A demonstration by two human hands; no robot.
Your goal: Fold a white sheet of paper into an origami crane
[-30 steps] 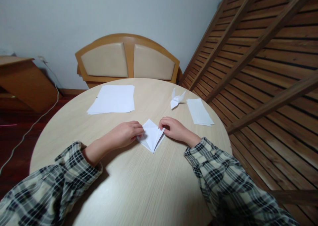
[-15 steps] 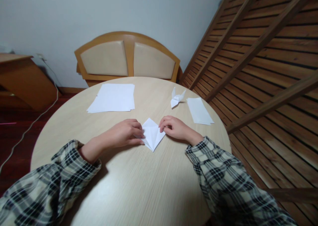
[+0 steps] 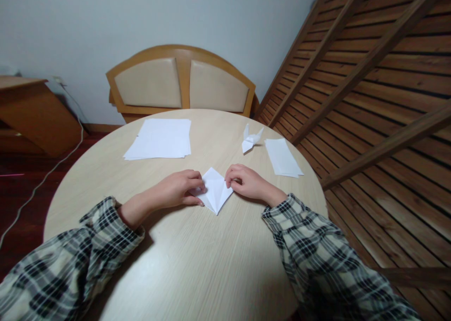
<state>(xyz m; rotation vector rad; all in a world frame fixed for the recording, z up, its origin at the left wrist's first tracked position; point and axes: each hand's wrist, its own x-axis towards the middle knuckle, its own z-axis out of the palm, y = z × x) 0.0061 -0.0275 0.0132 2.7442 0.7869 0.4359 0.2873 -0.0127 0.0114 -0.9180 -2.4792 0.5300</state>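
A folded white paper (image 3: 215,189) lies on the round table in a diamond shape, one corner towards me, with creases meeting near that corner. My left hand (image 3: 185,188) grips its left corner, thumb on the near side and curled fingers on top. At the right corner, my right hand (image 3: 244,182) pinches the paper between thumb and bent fingers. Both hands hide the side corners of the diamond. Beyond my right hand stands a white paper crane (image 3: 251,141).
A stack of white sheets (image 3: 160,138) lies at the back left of the pale wooden table (image 3: 186,264). Narrower paper strips (image 3: 283,157) lie at the right. Behind the table is a padded headboard (image 3: 148,83); a slatted wooden panel (image 3: 380,100) leans on the right.
My left fingers have shifted slightly on the left corner, and the left wrist has moved a little to the right. My right hand has barely moved.
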